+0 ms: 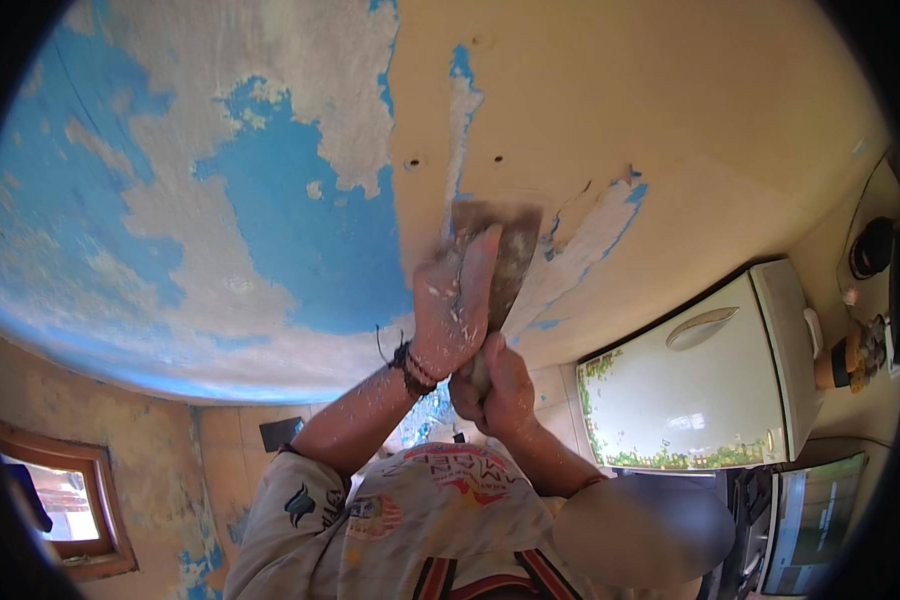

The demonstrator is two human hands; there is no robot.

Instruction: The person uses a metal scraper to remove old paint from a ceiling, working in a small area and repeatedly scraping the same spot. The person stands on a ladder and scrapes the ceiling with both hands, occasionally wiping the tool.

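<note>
A wide metal scraper point(516, 259) lies with its blade against the wall, its broad edge on the cream paint. My left hand point(456, 304), dusted with pale paint flakes, is on the blade with fingers pointing up towards that edge. Lower down, my right hand point(495, 386) is closed around the scraper's handle. Left of the blade runs a narrow bare strip point(459, 124) edged in blue. To its right is a wider bare strip point(596, 225), with cracked, lifting paint point(559, 225) beside it. My left fingertips are partly blurred.
Blue paint point(315, 225) and exposed plaster point(195, 180) cover the wall's left part. A white refrigerator point(682, 382) stands at right, near a lit screen point(814, 525). Lower left is a wooden-framed window point(112, 510). Blue flakes point(427, 416) lie on the tiled floor point(232, 435).
</note>
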